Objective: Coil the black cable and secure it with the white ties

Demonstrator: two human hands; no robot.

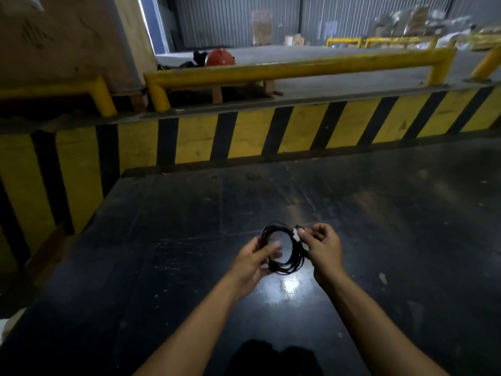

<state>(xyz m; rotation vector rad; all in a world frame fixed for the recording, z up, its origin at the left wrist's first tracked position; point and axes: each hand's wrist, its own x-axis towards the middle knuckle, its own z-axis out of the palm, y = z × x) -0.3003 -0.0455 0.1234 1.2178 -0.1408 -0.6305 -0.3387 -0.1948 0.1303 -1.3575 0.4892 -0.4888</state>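
Bare black tabletop (189, 267) around hands (287, 256)

You have nothing legible here: the dark marks on the cardboard box (54, 36) at upper left are too blurred to make out.

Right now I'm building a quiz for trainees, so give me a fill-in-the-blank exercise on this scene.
1. The black cable is wound into a ____.
2. The coil is held by ____ hands.
3. The right hand pinches something ____ in colour at the coil's edge.
4. Behind the dark table runs a barrier striped black and ____.

Missing words: coil; both; white; yellow
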